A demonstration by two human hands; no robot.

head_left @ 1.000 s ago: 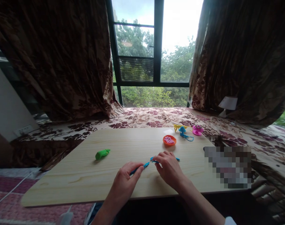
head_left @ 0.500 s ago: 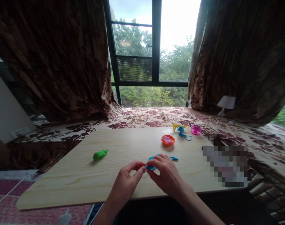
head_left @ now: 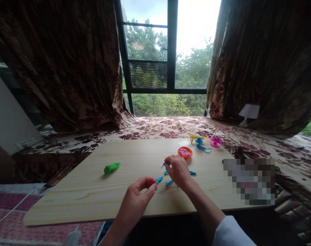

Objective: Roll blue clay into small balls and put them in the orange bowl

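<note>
Near the front of the table, my left hand point(head_left: 141, 191) pinches a small blue clay-like piece point(head_left: 159, 179) between thumb and forefinger. My right hand point(head_left: 179, 171) is farther forward and to the right, its fingertips closed on another thin blue clay-like piece point(head_left: 165, 165). Beneath and around the right hand, several more blue bits lie on the wood, among them a curved strip point(head_left: 169, 183) and a pointed piece point(head_left: 193, 173). Just beyond that hand stands an orange bowl point(head_left: 178, 153) filled with small pink balls.
A green figure point(head_left: 111, 167) lies on the pale wooden table point(head_left: 75, 191), left of my hands. At the back right are a blue mushroom-like shape point(head_left: 199, 141), a yellow figure point(head_left: 193, 138) and a pink object point(head_left: 216, 140). A pixelated patch covers the table's right edge.
My hands have moved apart from being together. The right hand has gone forward with a blue piece, while the left stays low holding another. The blue bits on the table are more exposed.
</note>
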